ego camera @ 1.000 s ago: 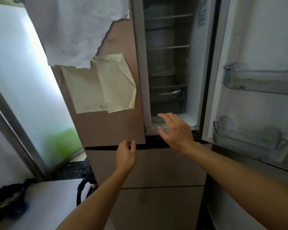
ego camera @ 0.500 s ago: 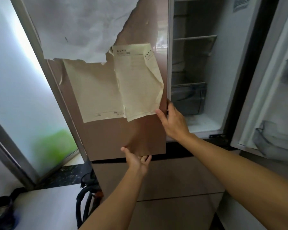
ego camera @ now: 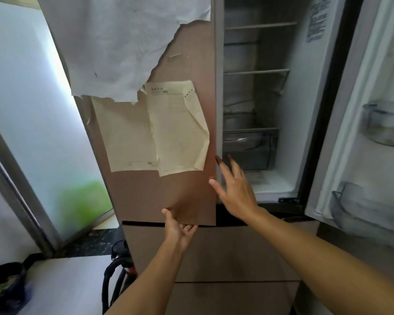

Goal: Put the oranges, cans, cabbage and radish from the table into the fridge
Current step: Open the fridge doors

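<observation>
The brown fridge fills the view. Its right door [ego camera: 359, 155] stands wide open, and its left door [ego camera: 187, 196] is swung partly outward. My left hand [ego camera: 178, 230] grips the bottom edge of the left door, fingers curled under it and thumb on its front. Just beside that door's right edge is my right hand [ego camera: 234, 189], fingers straight and spread, holding nothing. Inside, the fridge's wire shelves [ego camera: 257, 71] and floor [ego camera: 271, 183] look bare. No oranges, cans, cabbage or radish are in view.
Yellowed papers [ego camera: 168, 128] and a torn white sheet [ego camera: 123, 42] hang on the left door. A clear crisper drawer [ego camera: 250, 144] sits low inside. Two door bins [ego camera: 387, 126] line the right door. A white table [ego camera: 66, 287], dark bag [ego camera: 5, 283] and black cables [ego camera: 116, 276] are lower left.
The left door has swung outward under my left hand. My right hand held its right edge half a second ago and is now off it with fingers spread.
</observation>
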Available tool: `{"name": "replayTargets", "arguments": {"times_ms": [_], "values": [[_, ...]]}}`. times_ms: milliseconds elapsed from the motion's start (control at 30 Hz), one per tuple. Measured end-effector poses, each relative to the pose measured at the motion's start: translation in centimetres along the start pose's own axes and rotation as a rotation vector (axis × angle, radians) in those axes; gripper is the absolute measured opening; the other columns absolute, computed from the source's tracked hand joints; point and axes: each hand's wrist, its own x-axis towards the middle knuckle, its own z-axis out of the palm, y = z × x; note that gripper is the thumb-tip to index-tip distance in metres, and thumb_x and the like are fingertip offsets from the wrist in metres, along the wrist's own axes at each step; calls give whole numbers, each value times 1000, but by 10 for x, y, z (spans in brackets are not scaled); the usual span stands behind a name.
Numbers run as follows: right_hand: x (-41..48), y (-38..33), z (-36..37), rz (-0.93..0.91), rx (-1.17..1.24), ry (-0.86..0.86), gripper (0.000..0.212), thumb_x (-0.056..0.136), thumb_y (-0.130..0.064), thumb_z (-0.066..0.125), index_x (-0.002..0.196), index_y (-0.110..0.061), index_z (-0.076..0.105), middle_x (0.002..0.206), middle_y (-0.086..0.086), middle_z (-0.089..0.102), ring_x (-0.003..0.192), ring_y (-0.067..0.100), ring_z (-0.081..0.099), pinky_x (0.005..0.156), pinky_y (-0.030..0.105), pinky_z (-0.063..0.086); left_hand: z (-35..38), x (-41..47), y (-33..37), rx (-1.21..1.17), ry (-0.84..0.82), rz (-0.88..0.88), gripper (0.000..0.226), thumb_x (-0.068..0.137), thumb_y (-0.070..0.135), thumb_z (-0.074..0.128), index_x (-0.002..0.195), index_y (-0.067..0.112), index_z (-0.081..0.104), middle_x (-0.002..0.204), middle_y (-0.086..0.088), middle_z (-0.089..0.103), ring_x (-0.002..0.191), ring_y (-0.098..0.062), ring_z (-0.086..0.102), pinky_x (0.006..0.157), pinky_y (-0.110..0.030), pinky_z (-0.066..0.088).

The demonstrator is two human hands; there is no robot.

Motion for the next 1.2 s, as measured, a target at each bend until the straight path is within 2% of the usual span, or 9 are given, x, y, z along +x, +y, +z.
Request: {"name": "replayTargets", "arguments": {"times_ms": [167,300,500,600,667,800,900,1067,1200], "values": [[-34,2,-2,-278,32,-36,82,86,-70,38,144,-50,-16,161,-3,-7,146,25,11,111,44,24,-25,-19,-2,55,138,78,73,93,66,30,145,15,37,142,-14,47,126,-33,48,97,-47,44],[-55,-8,1,-429,144,56,70,91,-60,38,149,-39,6,157,-4,5,142,23,17,107,44,23,-52,-55,10,173,127,82,67,94,59,38,138,9,44,133,-16,53,120,-31,52,84,-44,48],[-60,-16,-6,-373,335,113,62,96,-55,32,146,-18,35,145,8,45,132,20,37,107,38,30,-75,-125,29,352,222,290,47,99,47,40,110,8,63,84,-8,66,80,-25,63,79,-39,52],[-59,-24,-1,-336,302,41,51,99,-44,39,141,-15,44,137,11,51,125,26,44,100,36,35,-86,-156,42,374,273,383,33,97,43,47,101,16,66,91,-4,69,80,-21,66,70,-35,56],[-59,-29,9,-343,259,-41,44,100,-34,45,139,-14,46,139,9,49,127,26,43,101,36,35,-99,-173,56,410,379,463,32,96,48,44,102,24,64,97,2,67,89,-20,62,83,-40,51],[-61,-49,35,-423,132,-161,45,99,-38,45,139,-18,45,142,6,46,128,24,41,102,38,36,-124,-194,89,527,608,888,51,90,60,42,116,19,60,119,-4,62,111,-21,57,103,-43,42],[-59,-70,49,-431,155,-192,45,99,-40,41,139,-21,45,139,7,47,128,27,42,102,43,40,-117,-214,97,894,621,1217,59,92,56,40,140,22,39,136,-2,46,127,-18,44,106,-35,36],[-52,-95,70,-546,48,-191,55,96,-57,25,140,-30,44,154,6,30,146,26,16,114,49,23,-119,-212,119,1250,593,1278,89,85,69,38,153,25,1,161,0,8,147,-15,9,119,-40,13],[-51,-125,85,-680,77,-160,51,95,-53,31,117,-18,61,136,8,54,140,26,34,109,45,32,-143,-204,158,1278,550,1251,93,82,73,28,153,20,1,161,-1,9,147,-15,11,120,-41,14]]}}
